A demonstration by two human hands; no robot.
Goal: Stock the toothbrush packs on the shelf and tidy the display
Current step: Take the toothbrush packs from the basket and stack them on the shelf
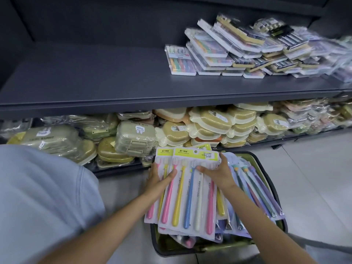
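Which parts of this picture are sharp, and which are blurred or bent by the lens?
Head view: the toothbrush pack under both hands is sharp; the packs at the far right of the upper shelf are smeared; the shelf edge bows from wide-angle distortion; the plastic wraps on the lower shelf show glare.

Both arms extended forward; left hand (159, 179) and right hand (219, 173) gripping (thumbs on top), fingers curled.

blue "k" logo on toothbrush pack (187, 189) header, other print illegible
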